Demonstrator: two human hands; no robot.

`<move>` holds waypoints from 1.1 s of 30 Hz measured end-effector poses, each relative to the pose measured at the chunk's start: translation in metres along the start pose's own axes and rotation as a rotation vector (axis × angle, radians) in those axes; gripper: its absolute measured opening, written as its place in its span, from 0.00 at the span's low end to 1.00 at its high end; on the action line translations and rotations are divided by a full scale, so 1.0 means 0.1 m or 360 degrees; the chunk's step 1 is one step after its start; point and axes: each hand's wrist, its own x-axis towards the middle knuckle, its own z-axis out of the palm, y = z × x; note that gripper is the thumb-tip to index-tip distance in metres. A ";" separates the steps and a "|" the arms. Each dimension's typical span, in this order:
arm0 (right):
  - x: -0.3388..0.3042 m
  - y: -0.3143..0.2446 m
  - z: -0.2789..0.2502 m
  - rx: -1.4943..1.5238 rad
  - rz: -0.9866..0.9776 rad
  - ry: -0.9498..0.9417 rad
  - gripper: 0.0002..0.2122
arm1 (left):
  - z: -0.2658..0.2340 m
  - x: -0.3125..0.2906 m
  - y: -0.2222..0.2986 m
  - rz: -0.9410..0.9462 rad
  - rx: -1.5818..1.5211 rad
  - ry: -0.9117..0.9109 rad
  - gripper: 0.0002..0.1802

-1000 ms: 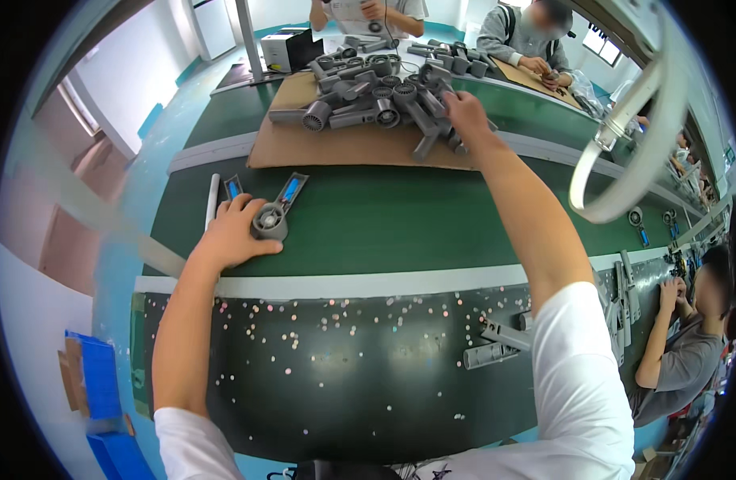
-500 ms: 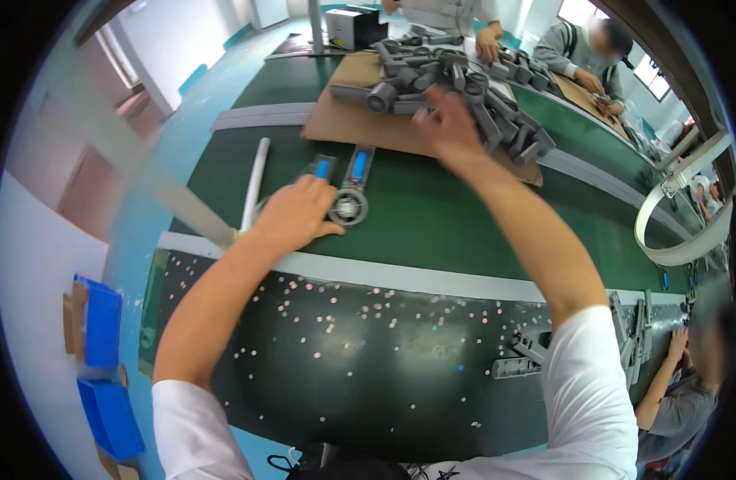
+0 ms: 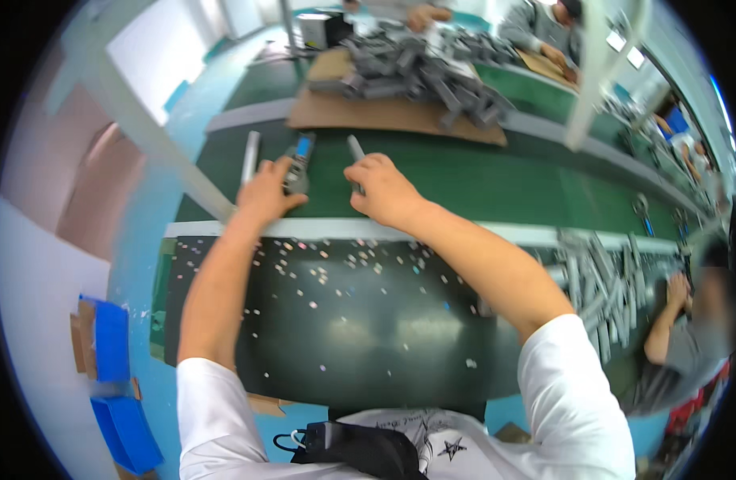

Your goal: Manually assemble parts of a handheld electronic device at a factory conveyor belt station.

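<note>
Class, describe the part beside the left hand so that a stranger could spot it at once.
Find the green surface across the middle. Near its left end, the person's left hand touches a grey part. Unlike the pale rod to its left, it carries a bright blue piece.

I log: grey piece (image 3: 355,147), mostly hidden in the right hand (image 3: 384,190); blue-and-grey unit (image 3: 304,147), partly behind the left hand (image 3: 266,192); far grey pile (image 3: 408,70), blurred; far co-worker (image 3: 421,16), head cut off.

White shirt front (image 3: 484,450): dark lettering (image 3: 412,422), too blurred to read.
</note>
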 end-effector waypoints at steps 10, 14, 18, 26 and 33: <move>-2.76 -1.15 -0.82 -0.0113 0.0216 -0.0134 0.22 | -0.41 -1.42 1.40 0.0912 -0.0417 -0.0132 0.41; -2.78 -1.01 -1.05 -0.0199 0.0284 0.0394 0.22 | -0.28 -2.02 1.57 0.0834 -0.0135 -0.0308 0.43; -2.82 -0.19 -1.25 -0.0668 0.0676 0.0286 0.15 | -0.41 -2.17 1.71 0.1080 -0.0088 -0.0023 0.44; -2.97 -0.14 -1.20 -0.0551 0.0592 0.0378 0.17 | 0.05 -2.66 2.74 0.0844 -0.0468 0.0231 0.43; -3.65 -0.78 -1.20 0.1516 0.0944 0.0715 0.22 | 0.15 -2.58 2.85 0.0799 -0.1109 0.0144 0.36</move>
